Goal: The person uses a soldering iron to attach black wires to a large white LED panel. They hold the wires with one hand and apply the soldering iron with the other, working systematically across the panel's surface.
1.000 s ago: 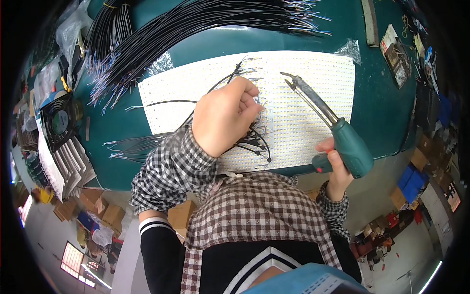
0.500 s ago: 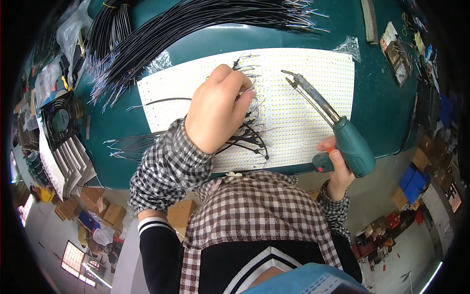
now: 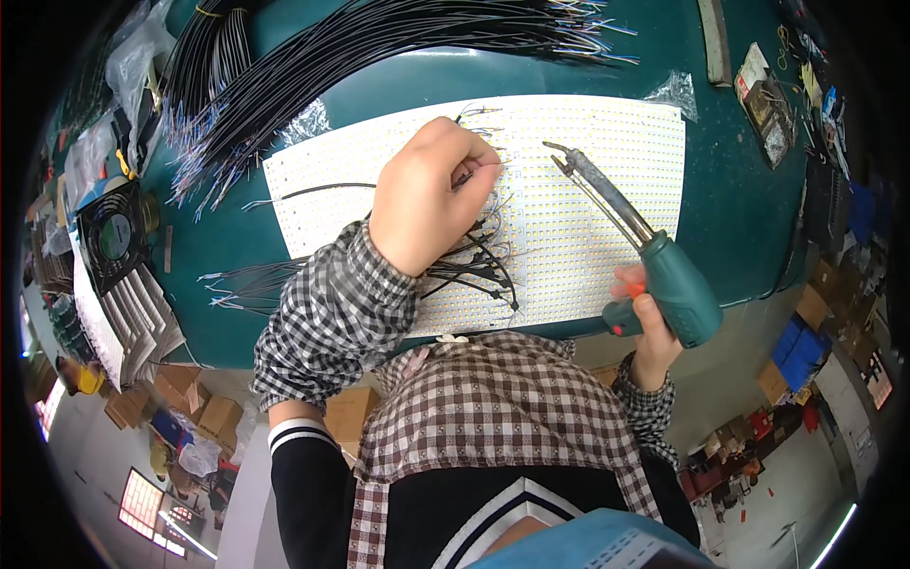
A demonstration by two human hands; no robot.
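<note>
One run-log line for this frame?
left hand: pinching black wires on LED panel | right hand: holding soldering gun, tip raised

Both hands up front, checked sleeves on forearms.
L hand (image 3: 431,194) curled knuckles-up, fingertips pinched tight; R hand (image 3: 645,318) lower, fist closed in a grip, wrist bent back.

Checked sleeves (image 3: 332,313), striped dark cuff (image 3: 299,438)
</note>
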